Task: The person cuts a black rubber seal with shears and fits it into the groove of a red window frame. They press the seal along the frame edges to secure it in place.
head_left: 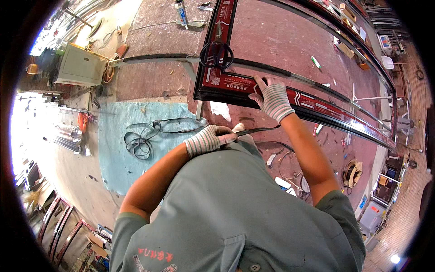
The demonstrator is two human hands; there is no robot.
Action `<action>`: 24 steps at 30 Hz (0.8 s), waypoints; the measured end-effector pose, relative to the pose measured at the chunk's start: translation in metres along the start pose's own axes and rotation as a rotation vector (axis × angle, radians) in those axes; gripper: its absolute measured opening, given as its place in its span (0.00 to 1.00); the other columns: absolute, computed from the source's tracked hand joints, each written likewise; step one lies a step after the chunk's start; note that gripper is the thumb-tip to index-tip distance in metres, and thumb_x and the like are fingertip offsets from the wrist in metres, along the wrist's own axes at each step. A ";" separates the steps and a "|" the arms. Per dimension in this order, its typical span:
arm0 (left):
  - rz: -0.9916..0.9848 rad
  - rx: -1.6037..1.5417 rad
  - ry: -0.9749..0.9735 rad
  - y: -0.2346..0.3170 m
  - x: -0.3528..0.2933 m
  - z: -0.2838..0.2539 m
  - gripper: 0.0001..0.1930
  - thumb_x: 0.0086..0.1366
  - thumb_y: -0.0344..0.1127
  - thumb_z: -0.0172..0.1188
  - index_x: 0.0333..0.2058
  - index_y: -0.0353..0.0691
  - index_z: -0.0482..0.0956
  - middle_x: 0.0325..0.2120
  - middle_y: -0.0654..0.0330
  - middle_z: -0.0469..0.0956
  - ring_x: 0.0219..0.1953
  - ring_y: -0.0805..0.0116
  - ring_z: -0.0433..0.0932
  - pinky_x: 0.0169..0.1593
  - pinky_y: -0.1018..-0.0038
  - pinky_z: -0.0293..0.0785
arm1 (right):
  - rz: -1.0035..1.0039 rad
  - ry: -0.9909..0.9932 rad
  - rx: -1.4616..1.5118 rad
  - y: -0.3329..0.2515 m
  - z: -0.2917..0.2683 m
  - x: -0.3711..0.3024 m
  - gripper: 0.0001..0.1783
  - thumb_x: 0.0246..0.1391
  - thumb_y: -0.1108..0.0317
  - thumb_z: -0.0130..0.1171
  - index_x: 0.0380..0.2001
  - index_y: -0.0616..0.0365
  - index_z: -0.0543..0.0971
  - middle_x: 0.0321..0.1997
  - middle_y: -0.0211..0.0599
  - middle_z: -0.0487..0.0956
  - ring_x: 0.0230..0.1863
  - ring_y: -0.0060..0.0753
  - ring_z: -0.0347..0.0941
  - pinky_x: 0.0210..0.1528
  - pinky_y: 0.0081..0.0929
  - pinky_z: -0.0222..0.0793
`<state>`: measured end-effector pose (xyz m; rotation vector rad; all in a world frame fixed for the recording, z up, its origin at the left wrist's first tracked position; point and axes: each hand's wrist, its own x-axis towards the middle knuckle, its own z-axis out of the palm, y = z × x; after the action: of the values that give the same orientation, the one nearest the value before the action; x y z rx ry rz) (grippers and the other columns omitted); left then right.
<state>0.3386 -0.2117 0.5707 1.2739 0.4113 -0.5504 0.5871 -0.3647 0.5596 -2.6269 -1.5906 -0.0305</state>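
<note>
A dark frame, like a window or door frame, with red printed protective film [312,103] lies raised before me, one corner near the middle. My right hand [274,97], in a striped glove, grips its near bar, thumb toward the outer edge and fingers at the inner one. At my waist my left hand [209,139], gloved alike, is closed on a thin black flexible strip [260,130]. The strip runs right toward my right forearm and left into a loose coil [138,147]. Scissors with black handles [216,55] rest on the frame's corner.
The coil lies on a light blue sheet [113,136] on the floor. Padded metal bars [154,57] support the frame. A sealant tube [181,13] stands beyond the corner, with a grey cabinet [81,65] at left. A straw hat [352,172] and scraps lie at right.
</note>
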 end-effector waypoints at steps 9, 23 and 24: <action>0.051 -0.032 0.034 -0.001 0.003 0.003 0.16 0.72 0.45 0.60 0.43 0.36 0.84 0.26 0.70 0.75 0.29 0.80 0.70 0.33 0.81 0.67 | -0.051 -0.034 0.077 0.028 0.001 -0.010 0.45 0.53 0.37 0.62 0.65 0.57 0.68 0.62 0.53 0.71 0.62 0.57 0.68 0.63 0.52 0.64; -0.032 -0.025 0.028 -0.002 0.043 0.013 0.19 0.69 0.46 0.64 0.45 0.34 0.83 0.26 0.67 0.78 0.27 0.79 0.71 0.32 0.80 0.70 | -0.037 -0.078 -0.004 0.029 -0.001 -0.011 0.43 0.57 0.38 0.58 0.67 0.56 0.66 0.60 0.52 0.72 0.58 0.55 0.70 0.59 0.53 0.65; -0.049 -0.032 0.033 -0.004 0.048 0.014 0.19 0.69 0.46 0.64 0.46 0.33 0.83 0.27 0.67 0.79 0.27 0.79 0.71 0.32 0.80 0.70 | -0.048 -0.069 0.011 0.031 -0.003 -0.011 0.44 0.56 0.38 0.59 0.66 0.56 0.67 0.60 0.52 0.72 0.58 0.55 0.70 0.59 0.53 0.65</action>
<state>0.3745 -0.2340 0.5436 1.2467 0.4785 -0.5628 0.6091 -0.3892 0.5600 -2.6082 -1.6697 0.0667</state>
